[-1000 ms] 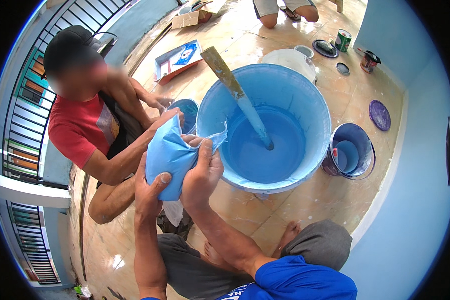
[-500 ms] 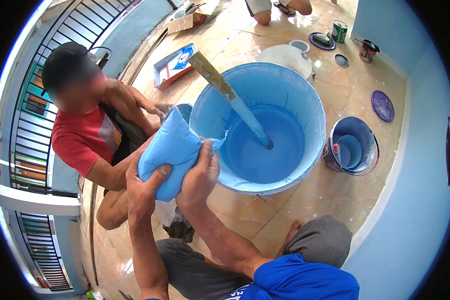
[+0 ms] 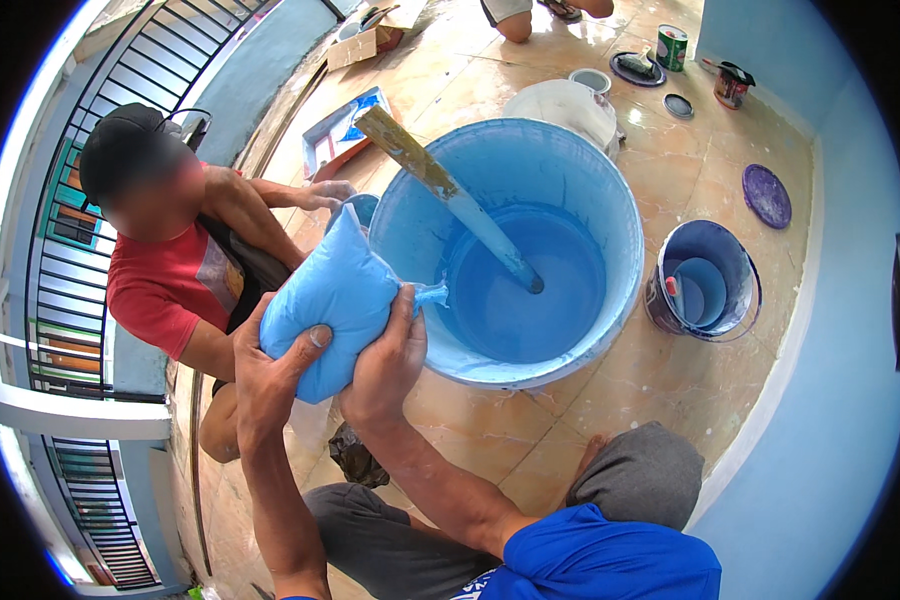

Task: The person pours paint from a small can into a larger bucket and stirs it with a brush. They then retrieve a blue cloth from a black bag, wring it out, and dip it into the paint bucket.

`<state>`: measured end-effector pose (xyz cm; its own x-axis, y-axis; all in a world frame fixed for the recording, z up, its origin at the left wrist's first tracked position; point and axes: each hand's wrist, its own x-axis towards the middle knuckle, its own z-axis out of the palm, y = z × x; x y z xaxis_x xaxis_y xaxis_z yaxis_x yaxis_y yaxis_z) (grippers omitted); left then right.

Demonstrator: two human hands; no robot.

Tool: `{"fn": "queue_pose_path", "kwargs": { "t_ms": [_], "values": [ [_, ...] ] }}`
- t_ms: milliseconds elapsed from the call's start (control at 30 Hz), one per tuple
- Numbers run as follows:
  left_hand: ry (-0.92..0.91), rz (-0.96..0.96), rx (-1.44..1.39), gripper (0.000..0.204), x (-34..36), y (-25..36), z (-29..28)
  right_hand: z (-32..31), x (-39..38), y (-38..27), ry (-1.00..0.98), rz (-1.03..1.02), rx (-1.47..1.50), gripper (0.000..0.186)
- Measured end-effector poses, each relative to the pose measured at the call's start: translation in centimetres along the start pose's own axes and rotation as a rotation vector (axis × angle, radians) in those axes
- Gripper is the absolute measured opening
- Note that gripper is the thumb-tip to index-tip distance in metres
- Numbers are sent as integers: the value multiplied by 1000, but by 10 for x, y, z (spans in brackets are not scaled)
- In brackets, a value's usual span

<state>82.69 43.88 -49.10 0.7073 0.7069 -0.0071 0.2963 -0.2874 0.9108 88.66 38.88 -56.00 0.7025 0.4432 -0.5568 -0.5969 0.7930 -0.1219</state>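
The blue bag [image 3: 332, 295] is grasped by the left hand [image 3: 270, 365]; its gathered neck [image 3: 431, 294] is pinched by the right hand [image 3: 386, 362]. The bag is held left of the bucket [image 3: 575, 175], in which a stick [image 3: 475, 220] is leaned. Neck handling is judged in hand; a steady pinch is called for next.

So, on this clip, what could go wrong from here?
The bag looks soft and bulging between the left grip and right grip, so a hard squeeze might burst it. Its gathered neck points toward the tub; if that came loose, the contents, which can't be seen, could spill onto the floor. The stick slants out past the tub's rim, so a bump might splash the blue liquid.
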Motion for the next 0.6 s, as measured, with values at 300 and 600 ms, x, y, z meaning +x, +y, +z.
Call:
{"fn": "queue_pose_path", "kwargs": {
  "t_ms": [300,600],
  "values": [
    [3,80,55,40,0,5,3,-1,-3,-3,15,15,25,49],
    [-12,110,84,33,2,8,8,-5,1,-4,23,48,49,54]
  ]
}}
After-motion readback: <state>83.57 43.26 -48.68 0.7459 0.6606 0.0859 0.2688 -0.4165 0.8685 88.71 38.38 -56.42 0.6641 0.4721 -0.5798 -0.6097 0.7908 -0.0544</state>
